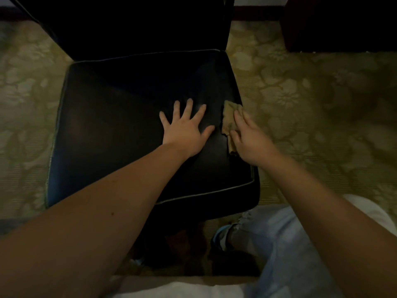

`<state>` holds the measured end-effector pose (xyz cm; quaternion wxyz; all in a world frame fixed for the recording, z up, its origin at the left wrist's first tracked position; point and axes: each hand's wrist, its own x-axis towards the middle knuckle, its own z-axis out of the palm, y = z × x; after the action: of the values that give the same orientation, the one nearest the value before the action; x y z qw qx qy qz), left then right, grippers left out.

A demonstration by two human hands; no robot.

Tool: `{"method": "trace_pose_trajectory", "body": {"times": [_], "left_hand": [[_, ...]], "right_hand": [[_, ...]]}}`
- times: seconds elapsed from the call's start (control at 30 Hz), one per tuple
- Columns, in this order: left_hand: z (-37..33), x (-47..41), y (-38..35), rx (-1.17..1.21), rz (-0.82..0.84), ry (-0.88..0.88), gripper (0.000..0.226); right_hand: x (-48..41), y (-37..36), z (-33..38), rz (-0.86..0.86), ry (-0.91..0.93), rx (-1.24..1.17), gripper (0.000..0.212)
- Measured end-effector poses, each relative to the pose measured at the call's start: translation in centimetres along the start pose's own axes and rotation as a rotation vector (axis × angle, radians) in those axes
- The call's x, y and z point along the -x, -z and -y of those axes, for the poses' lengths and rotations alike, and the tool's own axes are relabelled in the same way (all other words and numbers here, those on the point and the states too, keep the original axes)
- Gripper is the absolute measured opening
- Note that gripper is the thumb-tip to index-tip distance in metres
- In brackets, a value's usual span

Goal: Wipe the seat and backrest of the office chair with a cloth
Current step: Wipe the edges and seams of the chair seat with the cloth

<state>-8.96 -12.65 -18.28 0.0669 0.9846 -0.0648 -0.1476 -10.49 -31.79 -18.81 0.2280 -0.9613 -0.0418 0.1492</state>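
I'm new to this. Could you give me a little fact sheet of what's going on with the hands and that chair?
left hand: flat on the seat, fingers spread
right hand: presses the cloth with fairly straight fingers
cloth: tan, crumpled, at the seat's right edge
seat: dark, padded, pale piping round the rim
backrest: dark, behind the seat, no hand on it
carpet: flower-patterned, under the chair

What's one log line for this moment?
left hand flat on black padded seat | right hand presses tan cloth at seat's right edge
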Motion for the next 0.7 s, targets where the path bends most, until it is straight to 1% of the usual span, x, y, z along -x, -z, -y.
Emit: {"method": "trace_pose_trajectory", "body": {"times": [0.13, 0.2, 0.27, 0.37, 0.5, 0.7], "left_hand": [[0.1, 2.3, 1.1, -0.010, 0.170, -0.027, 0.077], [0.3, 3.1, 1.1, -0.016, 0.210, -0.023, 0.079], [0.2, 3.2, 0.9, -0.015, 0.219, -0.024, 0.079], [0.1, 3.3, 0.2, -0.033, 0.190, -0.035, 0.078], [0.6, 3.6, -0.3, -0.046, 0.168, -0.047, 0.077], [0.9, 4.4, 1.2, -0.063, 0.268, -0.079, 0.080]], "right_hand": [[-1.9, 0.8, 0.9, 0.002, -0.037, -0.062, 0.061], [-2.6, 1.0, 1.3, 0.001, -0.042, -0.083, 0.060], [-2.2, 1.0, 1.1, 0.006, -0.040, -0.077, 0.060], [0.2, 0.5, 0.4, 0.028, -0.036, -0.061, 0.060], [3.2, -1.1, -0.7, 0.034, 0.017, -0.070, 0.062], [0.4, -0.7, 0.4, -0.003, -0.019, -0.091, 0.061]]}}
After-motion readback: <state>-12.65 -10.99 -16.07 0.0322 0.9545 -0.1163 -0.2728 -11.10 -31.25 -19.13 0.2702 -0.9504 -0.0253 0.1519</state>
